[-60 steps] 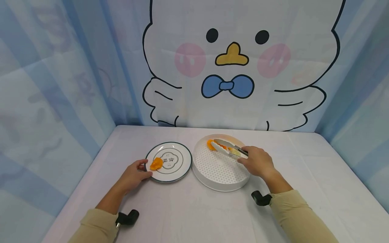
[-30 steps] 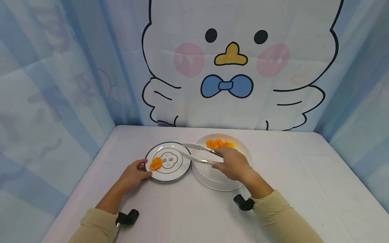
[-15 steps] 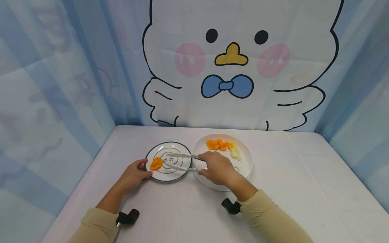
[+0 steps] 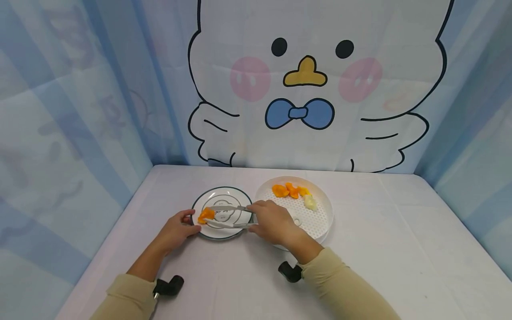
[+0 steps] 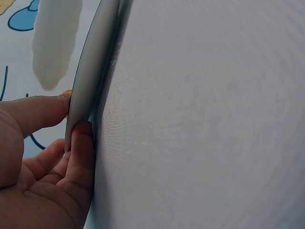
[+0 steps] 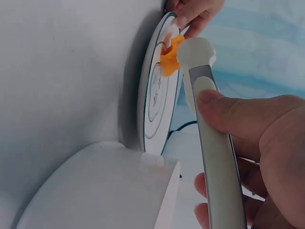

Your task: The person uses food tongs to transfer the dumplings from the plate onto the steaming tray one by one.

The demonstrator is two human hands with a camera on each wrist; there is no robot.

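My left hand (image 4: 176,231) pinches the left rim of a white plate (image 4: 224,234) with a dark green edge, thumb above and fingers below. The left wrist view shows that grip (image 5: 52,157) closely. On the plate's left part lies a ruffled orange piece (image 4: 205,216), perhaps food; its exact kind is unclear. My right hand (image 4: 276,224) grips a pair of tongs (image 4: 227,208) with metal handles and whitish tips. The tongs are spread low over the plate, their tips on either side of the orange piece. Whether they touch it I cannot tell.
Right of the plate stands a round white tray (image 4: 320,218) with a perforated floor, partly behind my right hand. Orange pieces (image 4: 280,191), a yellow piece (image 4: 304,191) and a pale piece (image 4: 310,203) lie at its back. A printed curtain (image 4: 308,142) hangs behind the table.
My right hand has carried the tongs leftward from over the tray to the orange piece on the plate. The pale piece in the tray has come into full view. My left hand stays put.
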